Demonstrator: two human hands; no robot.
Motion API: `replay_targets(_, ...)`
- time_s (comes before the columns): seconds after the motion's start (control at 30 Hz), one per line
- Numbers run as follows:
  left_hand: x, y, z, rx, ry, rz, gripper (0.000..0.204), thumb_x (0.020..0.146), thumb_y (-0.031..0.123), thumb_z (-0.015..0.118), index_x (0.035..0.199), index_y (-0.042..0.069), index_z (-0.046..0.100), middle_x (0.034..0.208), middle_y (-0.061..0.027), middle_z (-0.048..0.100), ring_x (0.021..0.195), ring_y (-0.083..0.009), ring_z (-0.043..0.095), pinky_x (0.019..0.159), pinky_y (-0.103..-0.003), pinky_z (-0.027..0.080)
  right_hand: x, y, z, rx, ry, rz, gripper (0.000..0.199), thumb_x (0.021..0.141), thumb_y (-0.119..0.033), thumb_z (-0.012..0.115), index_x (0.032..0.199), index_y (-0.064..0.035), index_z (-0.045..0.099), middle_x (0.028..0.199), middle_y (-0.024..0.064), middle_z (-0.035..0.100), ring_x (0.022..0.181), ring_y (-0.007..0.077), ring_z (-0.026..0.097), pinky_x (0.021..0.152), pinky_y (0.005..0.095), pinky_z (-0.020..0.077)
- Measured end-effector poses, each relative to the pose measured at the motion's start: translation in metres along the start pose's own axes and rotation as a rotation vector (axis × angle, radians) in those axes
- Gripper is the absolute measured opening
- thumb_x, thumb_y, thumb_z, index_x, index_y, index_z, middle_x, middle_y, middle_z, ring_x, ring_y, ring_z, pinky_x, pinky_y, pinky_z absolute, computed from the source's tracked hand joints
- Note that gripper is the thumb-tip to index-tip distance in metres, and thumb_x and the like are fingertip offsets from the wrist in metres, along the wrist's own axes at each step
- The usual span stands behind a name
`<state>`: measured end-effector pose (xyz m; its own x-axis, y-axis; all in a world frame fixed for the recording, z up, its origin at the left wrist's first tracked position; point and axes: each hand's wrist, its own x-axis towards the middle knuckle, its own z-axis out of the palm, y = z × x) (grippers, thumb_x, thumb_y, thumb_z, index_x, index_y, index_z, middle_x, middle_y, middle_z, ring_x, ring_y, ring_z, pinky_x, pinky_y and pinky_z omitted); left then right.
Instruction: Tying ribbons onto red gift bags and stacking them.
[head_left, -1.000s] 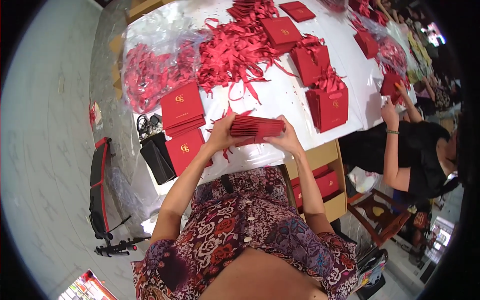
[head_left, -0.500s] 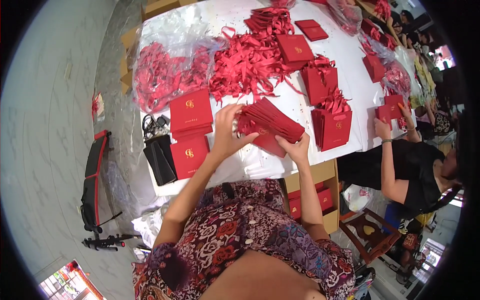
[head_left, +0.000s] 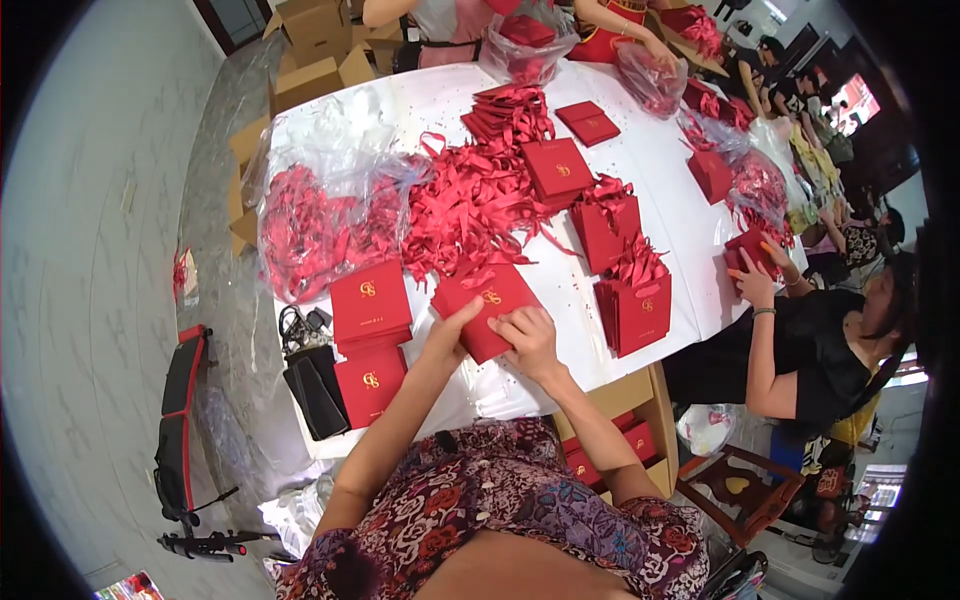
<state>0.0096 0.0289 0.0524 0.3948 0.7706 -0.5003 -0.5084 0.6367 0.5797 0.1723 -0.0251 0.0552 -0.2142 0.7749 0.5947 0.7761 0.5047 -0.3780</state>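
Red paper bag point(head_left: 489, 308) (lying flat) gripped by left hand point(head_left: 455, 328), right hand point(head_left: 528, 338).

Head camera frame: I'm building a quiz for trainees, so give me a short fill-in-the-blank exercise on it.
1. Both hands, left hand and right hand, rest on a flat ____ paper bag.
2. The bag's emblem is ____ coloured.
3. The loose ribbons lie on a ____ table.
4. The black pouch lies to the person's ____.

Missing: red; gold; white; left
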Motion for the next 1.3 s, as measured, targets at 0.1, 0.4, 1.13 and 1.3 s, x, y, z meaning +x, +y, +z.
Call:
replay_targets(0.1, 0.014, -0.012, -0.014, -0.031, 0.096, -0.068, 0.040, 0.085, 0.013, 0.070, 0.122, 0.006, 0.056, 0.113, -0.0086, 0.065, 0.101, -0.0213, 0.065, 0.090, -0.035, 0.054, 0.003, 0.003, -0.002, -0.026, 0.011, -0.035, 0.041, 0.059, -0.009, 0.073, 0.100, -0.0113, 0.070, 0.089, 0.0027, 0.062, 0.086, 0.0227, 0.059, 0.077, 0.0364, 0.0425)
replay_targets(0.4, 0.020, 0.006, -0.024, -0.125, 0.111, -0.041, 0.042, 0.084, 0.008, 0.067, 0.124, 0.003, 0.054, 0.116, -0.0109, 0.064, 0.105, -0.0247, 0.064, 0.094, -0.039, 0.052, 0.012, 0.003, -0.015, 0.122, -0.007, 0.017, 0.043, 0.065, -0.003, 0.068, 0.107, -0.0098, 0.066, 0.108, 0.0079, 0.059, 0.098, 0.0274, 0.056, 0.087, 0.0424, 0.0424)
replay_targets(1.13, 0.000, 0.027, 0.008, 0.334, 0.185, 0.325, 0.051, 0.082, 0.003, 0.067, 0.128, 0.001, 0.045, 0.121, -0.0114, 0.060, 0.109, -0.0224, 0.060, 0.096, -0.034, 0.048, 0.021, 0.035, 0.019, 1.211, -0.104, 1.061, 0.050, 0.094, -0.022, 0.063, 0.130, 0.0063, 0.041, 0.120, 0.0141, 0.059, 0.111, 0.0178, 0.056, 0.097, 0.0289, 0.0441)
replay_targets(1.3, 0.001, 0.018, 0.011, 0.158, 0.244, 0.195, 0.051, 0.084, 0.009, 0.069, 0.128, 0.003, 0.045, 0.120, -0.0118, 0.060, 0.107, -0.0222, 0.062, 0.092, -0.034, 0.051, 0.019, 0.040, 0.019, 1.202, -0.032, 1.048, 0.046, 0.094, -0.021, 0.063, 0.127, 0.0039, 0.043, 0.116, 0.0130, 0.061, 0.107, 0.0167, 0.058, 0.095, 0.0292, 0.0455)
